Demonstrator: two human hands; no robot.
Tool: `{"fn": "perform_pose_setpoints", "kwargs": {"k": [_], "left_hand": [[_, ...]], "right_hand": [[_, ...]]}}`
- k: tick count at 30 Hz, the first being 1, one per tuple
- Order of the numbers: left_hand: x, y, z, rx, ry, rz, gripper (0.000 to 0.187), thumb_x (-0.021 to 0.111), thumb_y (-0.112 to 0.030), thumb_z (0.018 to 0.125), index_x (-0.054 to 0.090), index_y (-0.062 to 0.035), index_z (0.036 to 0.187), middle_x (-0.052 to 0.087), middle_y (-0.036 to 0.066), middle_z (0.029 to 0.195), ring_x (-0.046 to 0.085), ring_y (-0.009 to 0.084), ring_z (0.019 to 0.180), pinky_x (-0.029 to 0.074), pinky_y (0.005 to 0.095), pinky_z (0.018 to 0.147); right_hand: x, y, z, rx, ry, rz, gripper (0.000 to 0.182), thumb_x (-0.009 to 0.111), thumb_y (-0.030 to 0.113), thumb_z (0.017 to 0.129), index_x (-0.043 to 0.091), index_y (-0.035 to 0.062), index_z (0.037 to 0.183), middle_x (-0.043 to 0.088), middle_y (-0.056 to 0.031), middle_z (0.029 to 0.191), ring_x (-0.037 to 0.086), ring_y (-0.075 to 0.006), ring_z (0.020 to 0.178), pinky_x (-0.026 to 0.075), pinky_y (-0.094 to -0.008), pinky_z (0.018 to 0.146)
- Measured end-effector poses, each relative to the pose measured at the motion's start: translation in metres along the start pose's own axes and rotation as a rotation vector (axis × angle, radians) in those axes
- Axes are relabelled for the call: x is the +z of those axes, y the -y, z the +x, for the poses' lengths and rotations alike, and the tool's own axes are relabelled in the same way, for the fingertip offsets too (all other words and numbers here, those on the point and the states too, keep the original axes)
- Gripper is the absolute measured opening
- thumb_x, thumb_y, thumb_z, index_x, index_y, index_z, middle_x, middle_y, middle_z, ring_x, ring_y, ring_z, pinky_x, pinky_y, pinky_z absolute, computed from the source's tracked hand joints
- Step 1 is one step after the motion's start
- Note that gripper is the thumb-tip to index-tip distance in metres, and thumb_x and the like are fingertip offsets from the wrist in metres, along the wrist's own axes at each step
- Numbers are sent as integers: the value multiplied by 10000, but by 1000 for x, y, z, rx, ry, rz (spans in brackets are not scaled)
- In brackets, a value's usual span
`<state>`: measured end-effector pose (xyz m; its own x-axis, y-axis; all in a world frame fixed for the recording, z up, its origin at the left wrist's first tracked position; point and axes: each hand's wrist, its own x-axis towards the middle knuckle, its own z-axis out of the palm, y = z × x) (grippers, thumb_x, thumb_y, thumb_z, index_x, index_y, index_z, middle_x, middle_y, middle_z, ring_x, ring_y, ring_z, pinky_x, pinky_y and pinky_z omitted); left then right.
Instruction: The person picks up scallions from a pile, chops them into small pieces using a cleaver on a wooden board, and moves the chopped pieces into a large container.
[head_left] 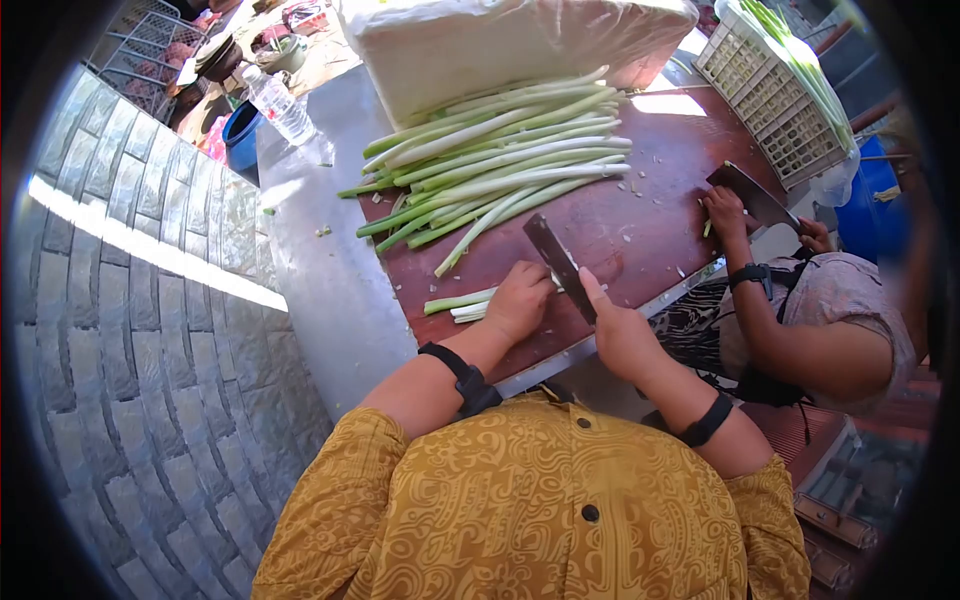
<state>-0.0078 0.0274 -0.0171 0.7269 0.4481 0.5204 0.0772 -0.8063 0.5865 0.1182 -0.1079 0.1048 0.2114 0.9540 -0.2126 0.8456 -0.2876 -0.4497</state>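
My left hand [520,300] is closed over a few green onion stalks [462,301], pressing them to the reddish-brown board [420,345]; its fingers curl near the cut ends. My right hand [622,335] grips a cleaver [558,262], its broad dark blade tilted just right of my left fingers. The cleaver's handle is hidden in my fist. Beyond both hands lies a large pile of trimmed green onions [500,165], white ends to the right. Small cut bits are scattered on the board.
At right, a co-worker's hand [725,212] works beside another cleaver [752,195]. A white plastic basket [780,110] holds more green onions at the back right. A large white box [520,50] stands behind the pile. A plastic bottle [280,108] sits at the table's far left, near a brick wall [150,330].
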Motion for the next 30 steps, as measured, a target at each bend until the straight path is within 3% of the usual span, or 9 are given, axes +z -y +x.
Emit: {"fn": "perform_pose_setpoints", "kwargs": {"k": [7,10,16,19,22,26,30], "left_hand": [[0,0,-1,-3,17,28,128,676,-55,669,632,-58,789,584,82,916,540,290,904,470,365,805],[-4,-3,1,10,11,22,132,676,-58,674,638,-56,800,587,79,914,545,289,904,471,365,806],[-1,4,-4,15,36,-28,184,687,-51,667,640,-51,845,586,86,931,546,296,911,469,372,812],[-3,3,-2,22,71,-60,215,706,-63,653,640,-52,857,579,91,962,541,302,943,463,382,831],[-16,-5,-1,-6,138,-30,235,727,-80,637,642,-57,855,570,95,1009,531,310,986,452,393,858],[-33,-18,-1,26,86,67,268,745,-100,622,634,-63,862,555,99,1073,515,319,1028,437,407,883],[-35,-23,-3,-72,101,124,260,733,-79,639,619,-54,871,569,108,1055,527,314,1010,441,392,873]], "right_hand": [[-20,4,-14,41,251,-156,777,477,-6,779,171,132,1480,639,-238,804,624,-409,720,484,-502,645],[-3,-2,-2,27,242,-157,800,487,-8,769,153,131,1483,635,-244,822,625,-406,733,484,-504,656],[46,-14,33,-100,-121,-46,823,489,-4,781,111,159,1494,620,-252,741,621,-419,701,484,-513,652],[50,-25,33,107,-172,26,801,491,2,800,126,171,1492,603,-252,683,607,-431,653,477,-525,645],[55,-32,30,82,-288,145,774,494,17,816,144,168,1490,582,-248,626,587,-442,609,467,-533,629],[52,-35,28,-1,-301,187,752,485,17,822,157,155,1485,576,-245,619,579,-449,604,461,-533,611],[35,-28,16,-47,-248,138,720,467,2,823,192,143,1473,585,-252,639,585,-449,622,459,-532,605]]}}
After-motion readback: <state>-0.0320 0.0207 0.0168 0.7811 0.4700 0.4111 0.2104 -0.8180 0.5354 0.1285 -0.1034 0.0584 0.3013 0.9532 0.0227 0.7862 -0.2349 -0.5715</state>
